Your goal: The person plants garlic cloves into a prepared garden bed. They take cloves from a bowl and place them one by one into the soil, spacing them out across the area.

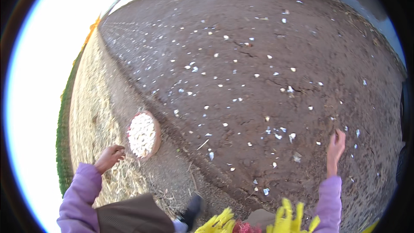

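Observation:
A round reddish bowl point(157, 132) stands on the dirt path, heaped with white pieces that look like garlic cloves point(141, 135). Just left of its rim hovers my left hand point(111, 158), apart from it, with loosely curled fingers; what it may hold is hidden. My right hand point(337, 144) reaches low over the brown soil bed point(245, 113) on the right, fingertips pointed down and close together. Whether a clove sits between them cannot be made out. Similar pale cloves point(267, 118) dot the soil in loose rows, with papery white skins point(292, 137) scattered among them.
A shallow furrow edge point(181, 142) divides the bed from the path point(207, 181). Dry straw point(97, 110) covers ground at the left. A dark shoe point(191, 212) and yellow scarf fringe point(288, 216) show at the bottom. Bluish sheeting or water borders the far side.

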`<state>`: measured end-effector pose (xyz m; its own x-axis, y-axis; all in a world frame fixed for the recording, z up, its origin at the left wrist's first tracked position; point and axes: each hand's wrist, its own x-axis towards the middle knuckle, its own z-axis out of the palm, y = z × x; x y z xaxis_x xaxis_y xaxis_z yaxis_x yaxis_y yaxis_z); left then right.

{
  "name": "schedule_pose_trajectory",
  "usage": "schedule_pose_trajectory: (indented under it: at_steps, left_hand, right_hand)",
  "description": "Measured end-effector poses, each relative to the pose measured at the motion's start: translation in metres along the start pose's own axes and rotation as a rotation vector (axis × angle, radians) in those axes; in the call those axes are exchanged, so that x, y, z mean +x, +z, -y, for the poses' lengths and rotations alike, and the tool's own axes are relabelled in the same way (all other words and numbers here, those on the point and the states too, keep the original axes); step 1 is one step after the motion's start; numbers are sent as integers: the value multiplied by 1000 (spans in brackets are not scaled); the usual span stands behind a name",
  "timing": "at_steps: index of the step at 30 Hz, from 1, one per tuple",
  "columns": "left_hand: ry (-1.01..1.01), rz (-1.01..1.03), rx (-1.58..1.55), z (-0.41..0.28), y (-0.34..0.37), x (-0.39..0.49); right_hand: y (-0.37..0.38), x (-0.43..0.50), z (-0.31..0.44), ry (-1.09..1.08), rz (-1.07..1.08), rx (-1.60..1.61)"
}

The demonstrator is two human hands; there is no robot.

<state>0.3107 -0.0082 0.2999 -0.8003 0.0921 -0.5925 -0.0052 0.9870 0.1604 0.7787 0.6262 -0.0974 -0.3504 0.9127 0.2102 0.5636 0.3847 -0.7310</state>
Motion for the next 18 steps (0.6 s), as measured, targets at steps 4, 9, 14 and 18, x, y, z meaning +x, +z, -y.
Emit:
schedule_pose_trajectory:
  at_steps: [4,9,14,18]
  left_hand:
    - [-29,-18,103,77,79,22]
    - [-630,19,-1371,148,181,73]
    - [-355,-68,-1991,170,216,144]
    - [-319,-110,-2121,185,225,177]
  right_hand:
    - [-45,-57,7,6,14,53]
    - [-141,-88,31,14,175,-192]
    - [-228,-76,87,-28,126,-345]
    - [-263,-62,149,-54,198,-421]
